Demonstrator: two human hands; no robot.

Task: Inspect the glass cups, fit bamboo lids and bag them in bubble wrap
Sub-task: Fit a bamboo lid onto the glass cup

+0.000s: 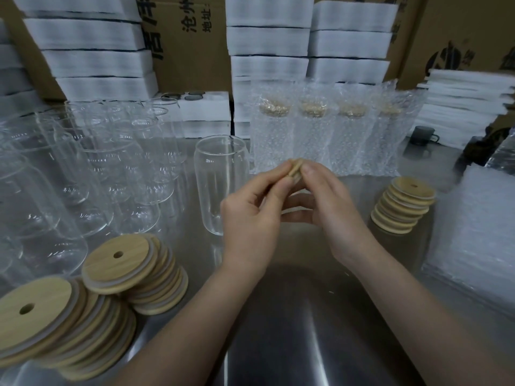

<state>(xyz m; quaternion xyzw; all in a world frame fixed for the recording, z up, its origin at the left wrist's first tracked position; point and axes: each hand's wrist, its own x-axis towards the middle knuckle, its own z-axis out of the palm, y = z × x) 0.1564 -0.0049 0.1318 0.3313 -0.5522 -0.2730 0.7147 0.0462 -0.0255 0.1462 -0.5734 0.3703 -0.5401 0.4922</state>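
Steel counter (292, 316) nearest. Landmark: lone uncapped glass cup (221, 185). Four bubble-wrapped cups (323, 135) stand behind-right of it; lid stacks (92, 296) lie front-left. Hands: left hand (250, 215) and right hand (331, 207), just right of the cup, both pinch one bamboo lid (295, 168) edge-on. Advice: check the seal ring, level the lid, then press it squarely onto the rim.

The light was dim and cool, with pale glare streaking the steel table (278, 338) around a dark patch near the bottom edge, small glints on the cups (133, 174), wide-angle bending at the edges, and slightly soft boxes (192, 51) behind.
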